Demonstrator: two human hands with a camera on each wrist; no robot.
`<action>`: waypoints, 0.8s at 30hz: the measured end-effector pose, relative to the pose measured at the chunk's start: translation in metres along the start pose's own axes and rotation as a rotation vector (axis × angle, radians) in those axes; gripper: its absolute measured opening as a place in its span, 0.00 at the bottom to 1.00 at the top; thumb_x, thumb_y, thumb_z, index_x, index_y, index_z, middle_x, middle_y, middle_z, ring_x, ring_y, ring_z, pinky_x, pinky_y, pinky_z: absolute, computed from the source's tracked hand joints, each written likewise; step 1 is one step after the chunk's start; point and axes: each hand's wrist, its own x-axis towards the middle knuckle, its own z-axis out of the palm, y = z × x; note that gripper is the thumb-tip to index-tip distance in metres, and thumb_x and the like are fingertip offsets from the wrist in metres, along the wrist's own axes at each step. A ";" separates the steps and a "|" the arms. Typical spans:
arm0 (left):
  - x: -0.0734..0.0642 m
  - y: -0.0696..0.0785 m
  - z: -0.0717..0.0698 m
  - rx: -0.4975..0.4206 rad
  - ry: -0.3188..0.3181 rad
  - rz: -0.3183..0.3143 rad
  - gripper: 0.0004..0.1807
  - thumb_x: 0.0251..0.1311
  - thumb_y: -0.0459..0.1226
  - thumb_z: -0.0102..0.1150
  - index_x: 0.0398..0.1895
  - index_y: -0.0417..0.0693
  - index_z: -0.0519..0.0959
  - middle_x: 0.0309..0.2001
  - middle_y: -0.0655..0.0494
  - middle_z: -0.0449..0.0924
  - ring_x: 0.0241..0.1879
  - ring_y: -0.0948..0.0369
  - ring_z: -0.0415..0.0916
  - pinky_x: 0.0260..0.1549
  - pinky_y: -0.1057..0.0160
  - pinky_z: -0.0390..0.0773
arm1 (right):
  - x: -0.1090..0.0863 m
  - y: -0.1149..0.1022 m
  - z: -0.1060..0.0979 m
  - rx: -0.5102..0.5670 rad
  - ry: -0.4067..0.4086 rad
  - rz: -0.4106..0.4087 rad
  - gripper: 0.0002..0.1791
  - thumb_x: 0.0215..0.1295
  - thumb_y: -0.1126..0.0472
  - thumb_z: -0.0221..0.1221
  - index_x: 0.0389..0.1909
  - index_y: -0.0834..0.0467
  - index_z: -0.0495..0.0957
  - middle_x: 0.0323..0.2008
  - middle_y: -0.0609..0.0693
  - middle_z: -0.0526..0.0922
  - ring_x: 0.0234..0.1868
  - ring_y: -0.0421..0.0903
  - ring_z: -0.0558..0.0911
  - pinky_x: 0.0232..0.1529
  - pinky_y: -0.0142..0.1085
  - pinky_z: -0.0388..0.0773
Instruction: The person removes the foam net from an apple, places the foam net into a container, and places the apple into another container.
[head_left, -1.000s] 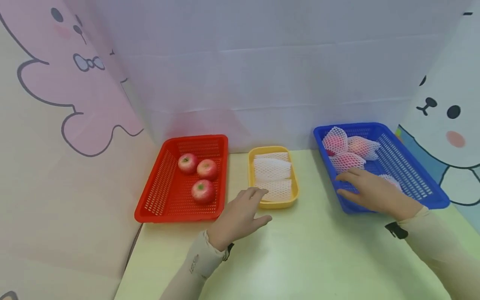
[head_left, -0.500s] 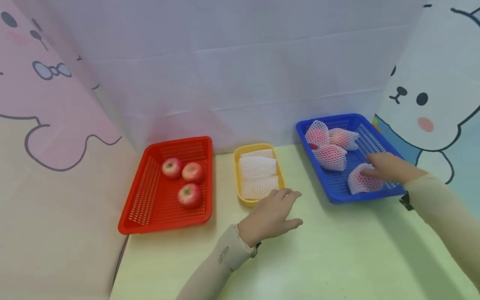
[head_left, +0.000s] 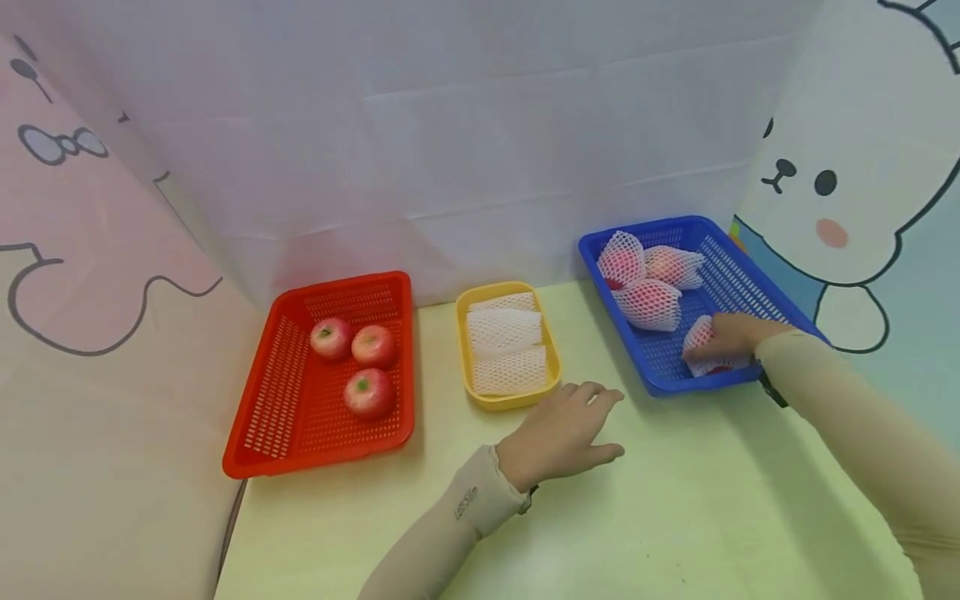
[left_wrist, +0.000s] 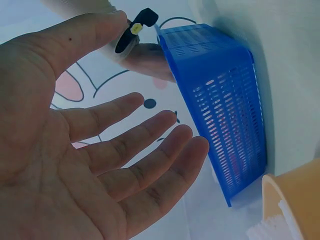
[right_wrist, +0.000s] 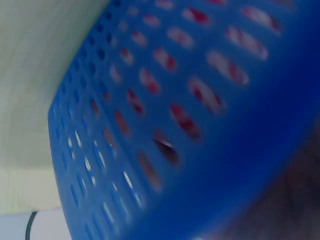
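"Head view, twelve being the far side. What's the right hand (head_left: 732, 333) doing?"

"Gripping a netted fruit (head_left: 699, 336), thumb and fingers curling round it. The uncovered part is showing at the hand's 9 o'clock. Far fingertips are hiding; the right wrist view is only catching slotted blue wall with red behind."

"Left hand (head_left: 558, 433)?"

"Holding nothing, fingers spreading. It's hanging over the tabletop (head_left: 570, 542) at the yellow tray's (head_left: 513, 402) 5 o'clock, well apart from the other hand."

"Bearings?"

"From the left hand, the fruit's lying at 2 o'clock. The right one's nearer, obviously, since it's touching. Long axis: can't tell, the hand's covering too much."

"Edges?"

"Fruit's sitting inside the blue basket (head_left: 675, 386), toward its 6 o'clock, just beside the near rim. The right wrist is crossing the rim around 4, so I'm calling that side tight."

"Room?"

"Three other netted fruits (head_left: 648, 304) are crowding the basket's 11 o'clock. Blue floor's showing toward the gripped one's 1 o'clock. Straight up is looking freest, my judgement."
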 end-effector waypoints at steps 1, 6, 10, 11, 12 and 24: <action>0.000 0.000 0.000 -0.002 -0.005 -0.001 0.38 0.64 0.59 0.60 0.71 0.51 0.68 0.62 0.56 0.73 0.58 0.59 0.72 0.58 0.63 0.70 | 0.002 0.001 0.002 0.008 0.008 0.013 0.50 0.61 0.35 0.62 0.54 0.82 0.63 0.38 0.65 0.76 0.42 0.63 0.76 0.48 0.60 0.75; -0.001 0.000 -0.001 -0.017 -0.012 -0.004 0.38 0.64 0.59 0.60 0.71 0.51 0.67 0.63 0.56 0.73 0.57 0.59 0.72 0.58 0.64 0.70 | 0.007 0.002 0.007 0.027 0.040 0.014 0.53 0.59 0.40 0.65 0.58 0.83 0.54 0.42 0.72 0.74 0.43 0.65 0.76 0.43 0.59 0.78; -0.003 -0.002 -0.002 -0.028 -0.020 -0.010 0.38 0.64 0.58 0.61 0.72 0.51 0.67 0.63 0.56 0.72 0.57 0.59 0.72 0.58 0.64 0.71 | 0.009 0.003 0.008 0.037 0.079 -0.050 0.53 0.59 0.42 0.66 0.61 0.83 0.52 0.43 0.74 0.74 0.42 0.65 0.77 0.40 0.57 0.80; -0.004 -0.002 -0.002 -0.031 -0.022 -0.011 0.38 0.64 0.58 0.61 0.72 0.51 0.67 0.63 0.56 0.72 0.58 0.59 0.72 0.58 0.64 0.71 | 0.008 0.003 0.008 0.032 0.097 -0.066 0.52 0.59 0.42 0.66 0.61 0.82 0.53 0.44 0.74 0.74 0.42 0.65 0.77 0.41 0.58 0.79; -0.004 -0.002 -0.002 -0.035 -0.025 -0.012 0.38 0.64 0.58 0.61 0.72 0.51 0.67 0.63 0.56 0.72 0.58 0.59 0.71 0.58 0.64 0.71 | 0.007 0.004 0.008 0.030 0.118 -0.082 0.52 0.59 0.43 0.67 0.62 0.80 0.54 0.44 0.74 0.73 0.44 0.66 0.76 0.41 0.59 0.79; -0.019 -0.013 -0.005 -0.082 -0.011 -0.055 0.38 0.63 0.56 0.63 0.71 0.49 0.68 0.62 0.54 0.73 0.57 0.58 0.73 0.54 0.65 0.73 | -0.025 -0.015 -0.014 0.010 0.319 -0.267 0.46 0.54 0.45 0.73 0.66 0.65 0.62 0.47 0.69 0.68 0.45 0.62 0.69 0.34 0.52 0.77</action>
